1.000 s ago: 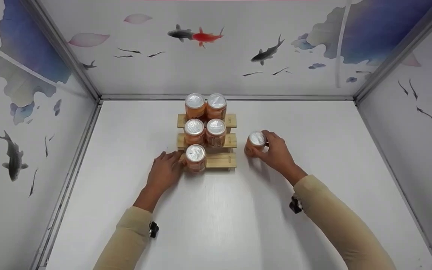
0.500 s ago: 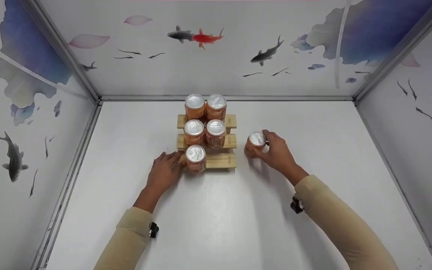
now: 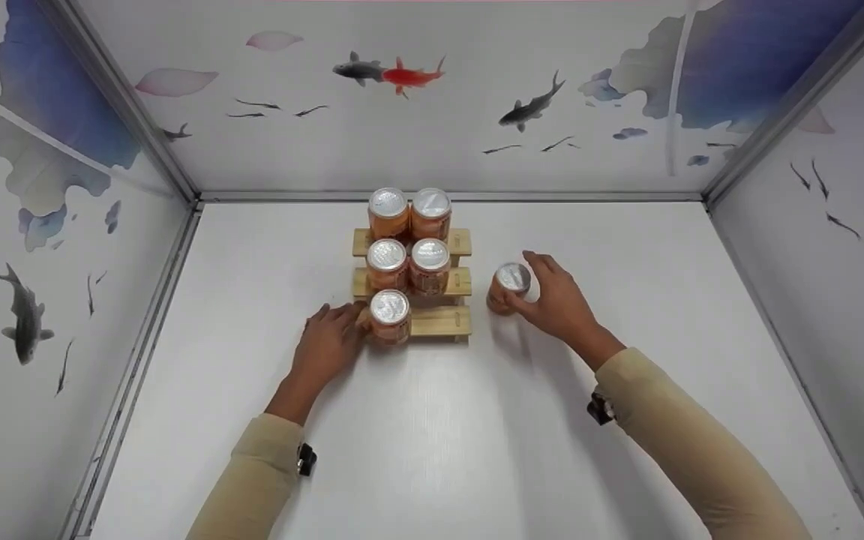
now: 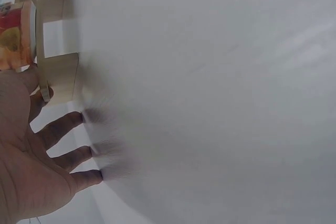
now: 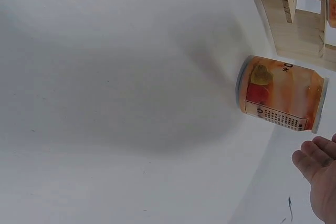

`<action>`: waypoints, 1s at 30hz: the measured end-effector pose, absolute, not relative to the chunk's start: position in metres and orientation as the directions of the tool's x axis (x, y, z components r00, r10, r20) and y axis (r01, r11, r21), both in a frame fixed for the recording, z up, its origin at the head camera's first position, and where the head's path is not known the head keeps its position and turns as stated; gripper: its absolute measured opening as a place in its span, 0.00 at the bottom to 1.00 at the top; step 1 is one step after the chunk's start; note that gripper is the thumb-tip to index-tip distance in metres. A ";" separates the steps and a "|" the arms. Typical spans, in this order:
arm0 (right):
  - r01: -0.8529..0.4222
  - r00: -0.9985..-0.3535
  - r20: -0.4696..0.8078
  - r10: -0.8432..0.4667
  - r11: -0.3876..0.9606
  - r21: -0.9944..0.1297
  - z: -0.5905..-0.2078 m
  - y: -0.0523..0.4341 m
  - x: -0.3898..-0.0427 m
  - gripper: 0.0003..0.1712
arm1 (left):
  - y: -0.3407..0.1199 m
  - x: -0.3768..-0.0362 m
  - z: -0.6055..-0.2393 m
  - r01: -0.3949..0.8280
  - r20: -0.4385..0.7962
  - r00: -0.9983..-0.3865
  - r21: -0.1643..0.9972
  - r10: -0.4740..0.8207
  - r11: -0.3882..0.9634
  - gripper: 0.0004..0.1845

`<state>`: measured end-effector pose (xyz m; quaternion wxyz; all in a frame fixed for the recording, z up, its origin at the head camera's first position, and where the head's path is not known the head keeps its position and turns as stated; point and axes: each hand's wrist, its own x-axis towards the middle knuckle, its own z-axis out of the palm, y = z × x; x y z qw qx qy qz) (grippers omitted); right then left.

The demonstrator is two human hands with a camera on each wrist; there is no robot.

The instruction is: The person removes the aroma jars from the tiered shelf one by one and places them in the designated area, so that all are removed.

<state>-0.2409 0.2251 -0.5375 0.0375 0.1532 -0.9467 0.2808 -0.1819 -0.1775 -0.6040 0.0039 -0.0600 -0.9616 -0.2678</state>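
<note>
The left hand [image 3: 327, 341] pinches the wooden rack [image 3: 441, 321] beside it, likely for steadiness; the right hand [image 3: 561, 304], fingers spread, grips nothing; the orange can [image 3: 504, 291] stands beside that hand on the surface [image 3: 417, 442], its flat base likely needing no hold

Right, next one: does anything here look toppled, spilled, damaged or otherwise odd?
Nothing looks spilled, toppled or damaged. One stray can stands on the table beside the wooden rack, near the right hand; the front step bears a single can, while the two behind bear two each, so the set looks incomplete.
</note>
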 end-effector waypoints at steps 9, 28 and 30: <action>-0.368 -0.930 0.175 -0.324 0.795 -0.482 -0.525 0.212 -0.234 0.47 | -0.179 -0.182 -0.605 0.162 0.092 -0.987 0.510 0.134 0.845 0.24; -0.510 -0.858 0.197 -0.474 0.749 -0.423 -0.521 0.170 -0.215 0.47 | -0.183 -0.191 -0.622 0.122 0.064 -0.993 0.576 0.104 0.809 0.27; -0.524 -0.850 0.205 -0.485 0.738 -0.426 -0.521 0.165 -0.214 0.46 | -0.186 -0.194 -0.633 0.144 0.091 -0.990 0.579 0.112 0.803 0.28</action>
